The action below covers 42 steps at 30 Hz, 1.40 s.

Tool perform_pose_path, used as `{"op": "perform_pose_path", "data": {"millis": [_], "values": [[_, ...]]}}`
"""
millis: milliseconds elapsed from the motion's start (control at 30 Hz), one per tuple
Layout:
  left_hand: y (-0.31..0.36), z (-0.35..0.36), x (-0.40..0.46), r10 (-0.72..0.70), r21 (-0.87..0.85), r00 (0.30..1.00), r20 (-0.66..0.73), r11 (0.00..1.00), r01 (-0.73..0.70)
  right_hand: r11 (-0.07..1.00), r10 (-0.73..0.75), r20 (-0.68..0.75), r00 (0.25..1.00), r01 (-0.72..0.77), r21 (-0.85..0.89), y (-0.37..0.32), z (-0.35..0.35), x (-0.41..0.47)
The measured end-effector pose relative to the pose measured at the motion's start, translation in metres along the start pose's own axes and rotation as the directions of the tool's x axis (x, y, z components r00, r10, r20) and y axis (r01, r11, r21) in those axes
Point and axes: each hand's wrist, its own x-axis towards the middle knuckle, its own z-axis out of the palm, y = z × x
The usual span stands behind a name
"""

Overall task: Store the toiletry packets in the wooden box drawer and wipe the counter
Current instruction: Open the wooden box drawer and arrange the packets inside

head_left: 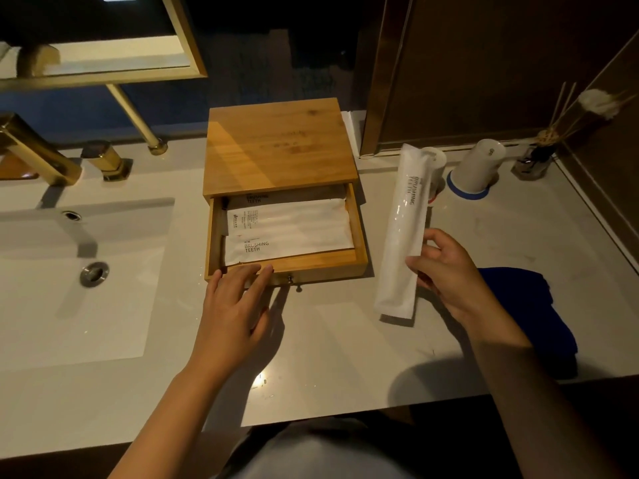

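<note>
A wooden box (280, 146) stands at the back of the white counter (328, 340), its drawer (359, 243) pulled out toward me. White toiletry packets (290, 233) printed "BRUSHING TEETH" lie flat inside the drawer. My left hand (235, 305) rests with spread fingers on the drawer's front edge, holding nothing. My right hand (449, 274) grips a long white packet (403, 233) by its side, lifted upright-tilted just right of the box. A dark blue cloth (529, 309) lies on the counter under my right wrist.
A sink basin (69, 271) with a gold faucet (38, 150) fills the left. Two upturned white cups (479, 165) and a reed diffuser (532, 160) stand at the back right. A dark wall panel rises behind them; the counter's front edge runs below my arms.
</note>
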Motion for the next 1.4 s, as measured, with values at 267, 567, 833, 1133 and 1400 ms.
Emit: {"op": "perform_pose_path", "data": {"millis": [267,567,833,1133,1400], "values": [[0.0,-0.001,0.0,0.009,-0.003,1.0,0.008,1.0,-0.009,0.921,-0.168,0.124,0.978,0.2,-0.334,-0.05,0.021,0.014],[-0.004,-0.001,-0.002,0.027,0.001,1.0,0.005,1.0,-0.027,0.498,-0.291,0.418,0.861,0.509,-0.702,-0.092,0.092,0.054],[-0.006,0.0,-0.002,0.015,0.001,1.0,0.025,1.0,-0.015,0.405,-0.166,0.535,0.828,0.552,-0.729,-0.066,0.13,0.068],[-0.009,0.003,-0.001,0.03,-0.008,0.999,-0.009,1.0,-0.03,0.293,-0.104,0.607,0.788,0.608,-0.738,-0.04,0.139,0.072],[-0.009,0.003,-0.001,0.033,-0.023,0.999,-0.022,0.999,-0.033,0.114,-0.198,0.667,0.719,0.692,-0.712,-0.047,0.096,0.028]]}}
